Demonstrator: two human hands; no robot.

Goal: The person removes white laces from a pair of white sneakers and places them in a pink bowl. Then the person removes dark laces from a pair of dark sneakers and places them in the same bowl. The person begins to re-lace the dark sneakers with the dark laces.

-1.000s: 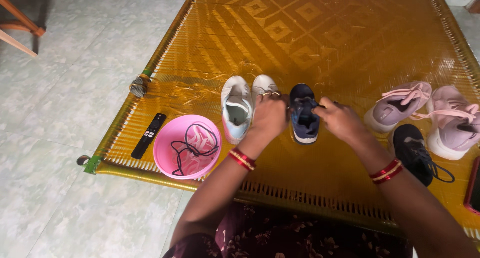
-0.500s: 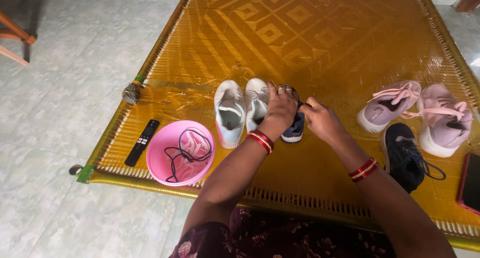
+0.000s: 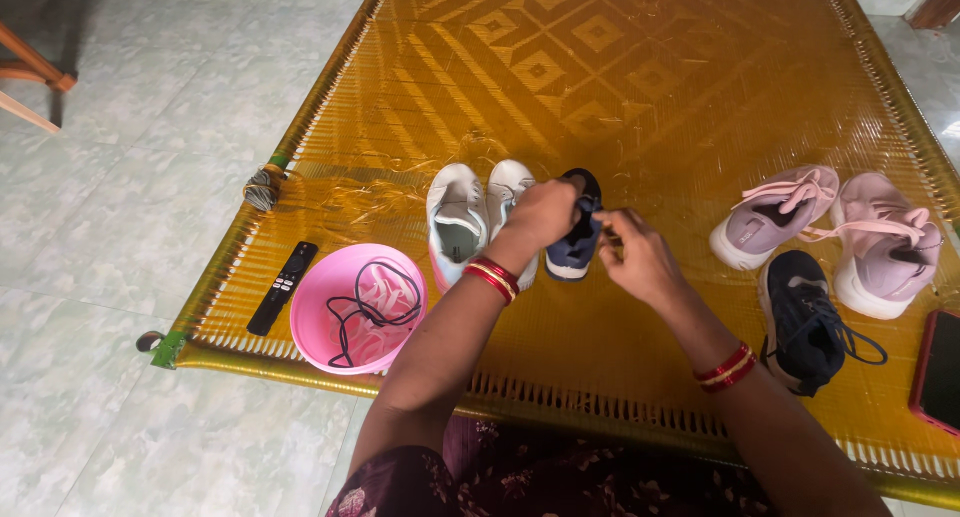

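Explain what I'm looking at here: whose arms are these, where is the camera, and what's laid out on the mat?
The view comes from a camera on a person's head, looking down at their own two bare hands; no machine is involved. The left hand and right hand both hold a dark blue shoe standing on a yellow woven mat. Beside it sits a pair of white shoes. Left of those are a pink bowl holding laces, and a black remote. To the right lie two pink shoes, a second dark blue shoe, and a red-edged phone at the edge.
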